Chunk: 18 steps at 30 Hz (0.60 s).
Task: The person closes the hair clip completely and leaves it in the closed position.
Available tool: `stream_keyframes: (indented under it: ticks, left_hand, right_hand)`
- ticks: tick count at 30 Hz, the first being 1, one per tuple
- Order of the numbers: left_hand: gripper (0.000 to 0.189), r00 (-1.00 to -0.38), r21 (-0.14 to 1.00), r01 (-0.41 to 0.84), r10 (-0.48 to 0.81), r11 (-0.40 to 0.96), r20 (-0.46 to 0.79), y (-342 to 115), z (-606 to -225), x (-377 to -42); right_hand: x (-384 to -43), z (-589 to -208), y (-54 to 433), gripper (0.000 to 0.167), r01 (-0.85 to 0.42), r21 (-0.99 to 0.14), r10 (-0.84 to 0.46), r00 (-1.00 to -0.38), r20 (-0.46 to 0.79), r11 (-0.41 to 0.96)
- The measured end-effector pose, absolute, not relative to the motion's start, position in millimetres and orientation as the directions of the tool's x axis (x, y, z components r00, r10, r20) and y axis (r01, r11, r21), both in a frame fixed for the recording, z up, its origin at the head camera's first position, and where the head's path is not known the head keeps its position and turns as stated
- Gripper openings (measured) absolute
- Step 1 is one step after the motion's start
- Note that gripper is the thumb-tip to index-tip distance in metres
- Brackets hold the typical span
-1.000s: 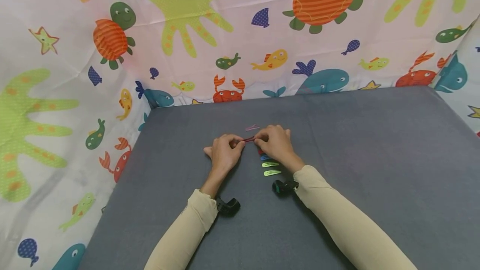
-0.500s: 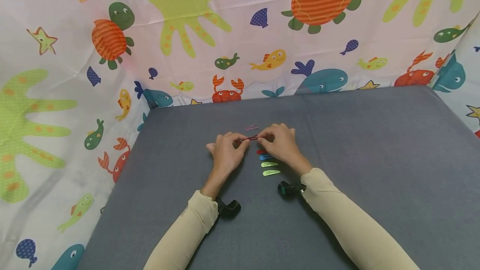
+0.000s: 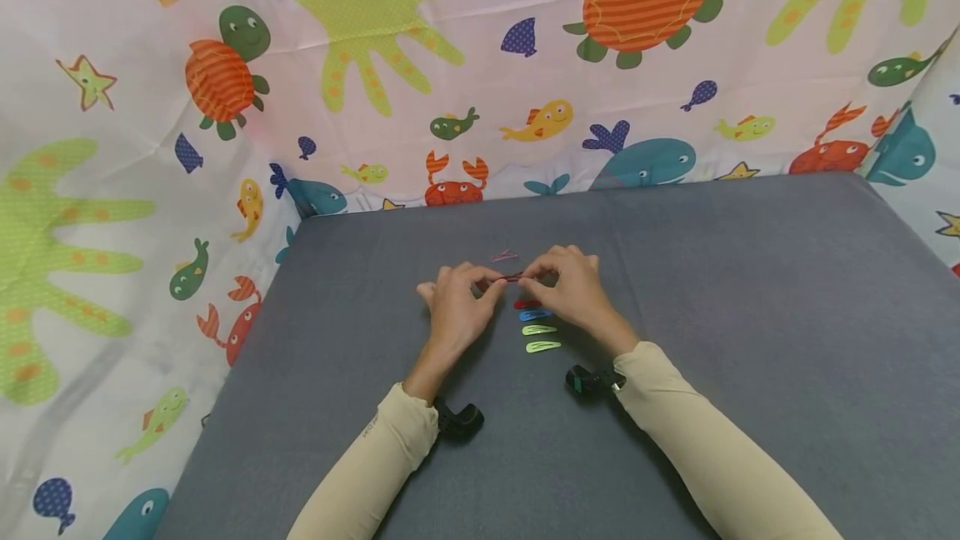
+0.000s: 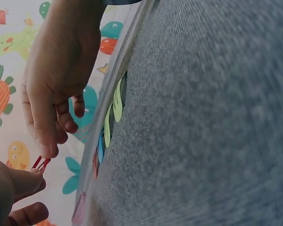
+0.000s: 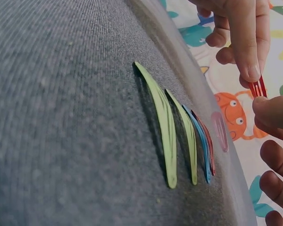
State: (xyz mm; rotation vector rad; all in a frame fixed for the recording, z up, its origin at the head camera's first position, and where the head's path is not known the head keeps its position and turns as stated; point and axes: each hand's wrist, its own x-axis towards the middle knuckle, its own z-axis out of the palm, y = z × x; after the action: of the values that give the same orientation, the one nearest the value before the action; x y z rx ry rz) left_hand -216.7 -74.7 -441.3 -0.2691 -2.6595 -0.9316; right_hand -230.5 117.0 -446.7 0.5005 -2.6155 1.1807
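In the head view my left hand (image 3: 456, 307) and right hand (image 3: 576, 294) face each other over the grey table. Thumb and fingertips of each pinch one end of a red hair clip (image 5: 257, 87), held between them above the surface. Below the hands, snap hair clips lie in a column: a red clip (image 3: 527, 304), a blue clip (image 3: 534, 316), a green clip (image 3: 538, 330) and a second green clip (image 3: 543, 347). Just beyond the hands lies a pink hair clip (image 3: 505, 256). The held clip's ends are covered by fingertips.
The grey cloth-covered table (image 3: 750, 315) reaches back to a curtain (image 3: 420, 140) printed with sea animals, which also hangs along the left side. A black wrist device (image 3: 459, 422) sits at the left cuff, another black device (image 3: 588, 382) at the right cuff.
Both hands have shifted slightly to the right with the red hair clip, the right hand a bit farther. The red clip on the table has come out from behind the right hand.
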Motion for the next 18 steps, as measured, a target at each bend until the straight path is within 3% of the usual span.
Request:
stream_keyframes:
  ticks: [11,15,18]
  left_hand:
    - [0.013,-0.925,0.572,0.309,0.101,0.760,0.365,-70.1,-434.0,-212.4]
    - [0.012,-0.921,0.567,0.324,0.116,0.757,0.371,-69.3,-433.5,-211.0]
    - [0.011,-0.917,0.567,0.337,0.126,0.751,0.377,-68.5,-432.6,-210.2]
  right_hand:
    - [-227.4,-445.1,120.0,0.022,-0.392,-0.718,-0.178,-0.917,0.357,0.576]
    - [-226.6,-446.2,122.8,0.032,-0.400,-0.723,-0.210,-0.916,0.343,0.563]
    - [-226.8,-446.5,125.2,0.031,-0.420,-0.729,-0.246,-0.908,0.340,0.541]
